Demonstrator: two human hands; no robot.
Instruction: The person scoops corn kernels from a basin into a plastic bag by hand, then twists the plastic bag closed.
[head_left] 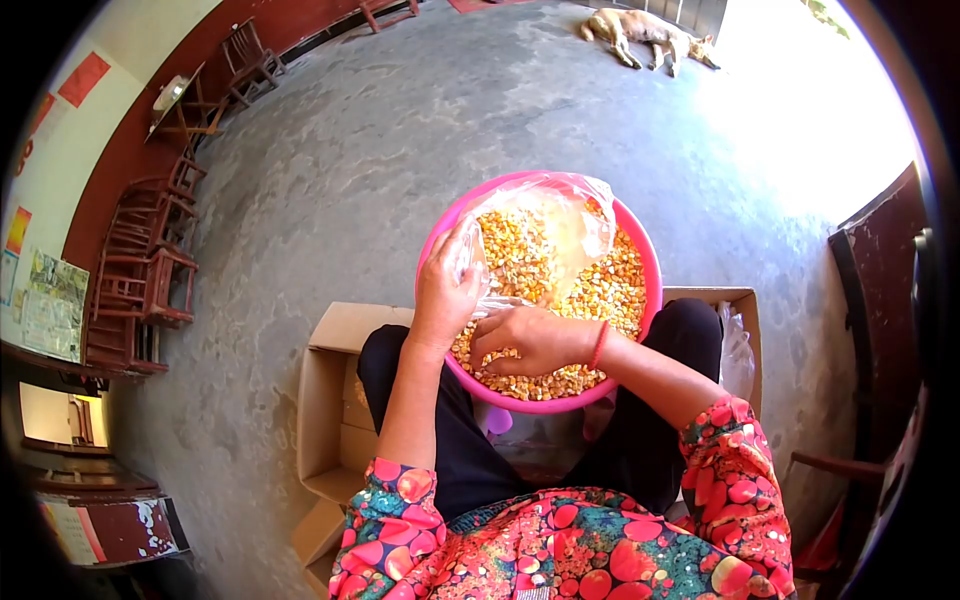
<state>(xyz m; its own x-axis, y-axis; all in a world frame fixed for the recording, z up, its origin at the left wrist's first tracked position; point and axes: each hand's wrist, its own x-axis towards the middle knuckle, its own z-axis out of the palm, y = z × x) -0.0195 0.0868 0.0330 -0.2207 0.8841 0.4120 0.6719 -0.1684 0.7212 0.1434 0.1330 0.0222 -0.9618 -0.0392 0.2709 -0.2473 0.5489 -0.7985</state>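
A pink basin (pixel 652 290) full of yellow corn kernels (pixel 618 290) rests between my knees. Inside it lies a clear plastic bag (pixel 585 225), with kernels showing through its film and its far edge reaching over the rim. My left hand (pixel 450 292) is closed on the near left edge of this bag. Beside it, my right hand (pixel 535 340) is curled palm down, low over the kernels at the basin's near side, with its fingertips among them. The bag's folds run close to its thumb. What lies under the right palm is hidden.
Open cardboard boxes (pixel 325 420) stand around my legs, with some clear plastic (pixel 737 355) in the right part. A dog (pixel 650 38) lies on the concrete floor (pixel 330 150) near the bright doorway. Wooden chairs (pixel 140 260) line the left wall; dark wooden furniture (pixel 880 270) stands at right.
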